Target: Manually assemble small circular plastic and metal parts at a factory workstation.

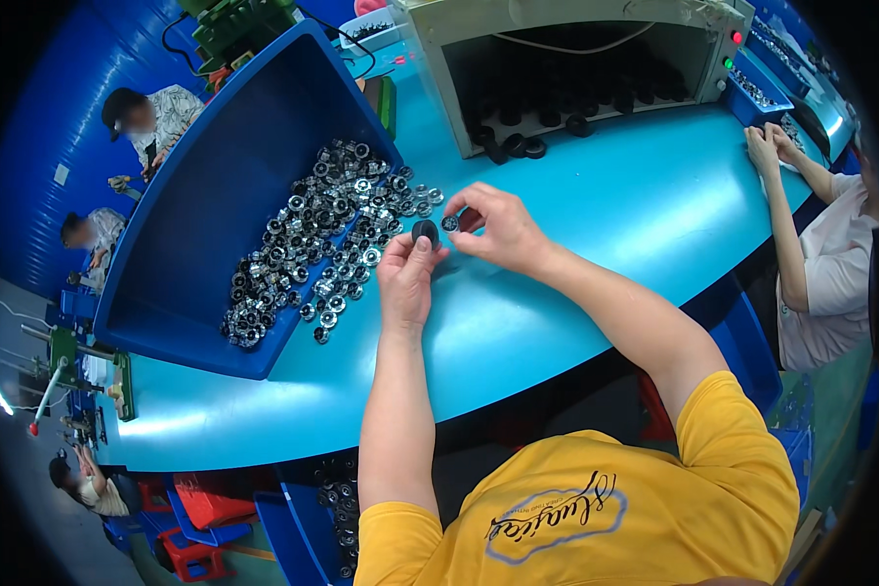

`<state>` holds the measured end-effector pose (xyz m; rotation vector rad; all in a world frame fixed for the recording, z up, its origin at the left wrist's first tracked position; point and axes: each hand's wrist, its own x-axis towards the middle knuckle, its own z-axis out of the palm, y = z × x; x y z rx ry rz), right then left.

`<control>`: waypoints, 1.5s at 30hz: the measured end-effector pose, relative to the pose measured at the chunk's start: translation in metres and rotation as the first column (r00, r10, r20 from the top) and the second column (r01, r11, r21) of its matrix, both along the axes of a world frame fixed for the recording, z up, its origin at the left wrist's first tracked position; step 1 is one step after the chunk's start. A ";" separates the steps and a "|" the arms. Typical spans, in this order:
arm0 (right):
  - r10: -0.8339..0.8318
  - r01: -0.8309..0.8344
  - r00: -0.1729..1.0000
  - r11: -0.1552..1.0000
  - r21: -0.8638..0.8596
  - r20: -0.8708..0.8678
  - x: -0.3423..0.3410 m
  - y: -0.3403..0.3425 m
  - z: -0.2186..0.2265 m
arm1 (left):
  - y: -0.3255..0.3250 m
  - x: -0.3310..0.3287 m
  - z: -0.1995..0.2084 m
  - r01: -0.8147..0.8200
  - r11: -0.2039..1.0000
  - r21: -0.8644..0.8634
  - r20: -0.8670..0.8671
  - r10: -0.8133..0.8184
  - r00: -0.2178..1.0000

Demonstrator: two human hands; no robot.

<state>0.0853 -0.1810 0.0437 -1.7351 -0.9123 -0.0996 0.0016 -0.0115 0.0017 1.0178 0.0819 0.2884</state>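
My left hand (406,285) is closed around a small black rubber tyre (424,232), its thumb resting on the tyre's near side. Close beside it, my right hand (506,230) pinches a small wheel hub (450,224), dark with a shiny rim, between thumb and fingers. A narrow gap seems to part the hub from the tyre. To the left, a heap of shiny silver-and-black hubs (313,230) spills out of a tipped blue bin (200,205) onto the turquoise table (596,230).
Beyond my hands stands a pale metal box (444,78) with an open front, holding many black tyres (577,125), some lying at its mouth. Across the table at right sits a co-worker (820,254). A green hand press (63,366) stands at left; other people work farther off.
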 end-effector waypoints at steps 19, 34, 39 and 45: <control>-0.043 0.052 0.975 0.998 -0.035 0.218 -0.013 -0.001 0.002 | -0.005 0.000 -0.001 0.108 0.994 0.023 0.024 -0.109 0.994; 0.129 -0.113 0.968 0.990 0.087 -0.216 -0.008 -0.001 -0.005 | -0.017 -0.002 0.005 -0.005 0.962 0.273 0.027 -0.002 1.000; 0.155 -0.118 0.901 0.986 0.114 -0.406 -0.006 0.001 -0.003 | -0.017 -0.003 0.001 -0.072 0.964 0.257 0.066 0.057 0.996; 0.289 -0.243 0.806 0.957 0.157 -0.517 -0.004 0.003 -0.012 | -0.017 -0.005 -0.001 -0.117 0.899 0.422 0.090 0.087 0.992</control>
